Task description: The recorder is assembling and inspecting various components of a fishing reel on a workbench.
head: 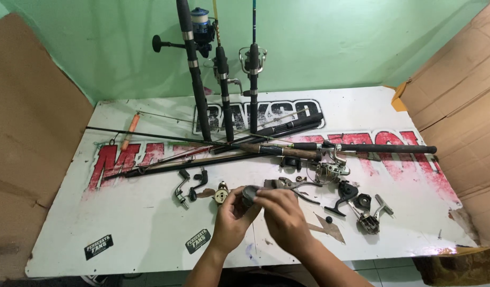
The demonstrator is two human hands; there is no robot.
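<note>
A: Close in, the left hand (231,215) and right hand (281,212) both pinch a small dark round reel part (249,195) just above the white board (149,228).

B: Fingertip grip only; it could slip and roll off the edge.

A: Just beyond lie loose reel pieces (356,204), easily scattered.

B: Farther back, fishing rods (223,79) lean against the green wall; a bump might topple them.
</note>
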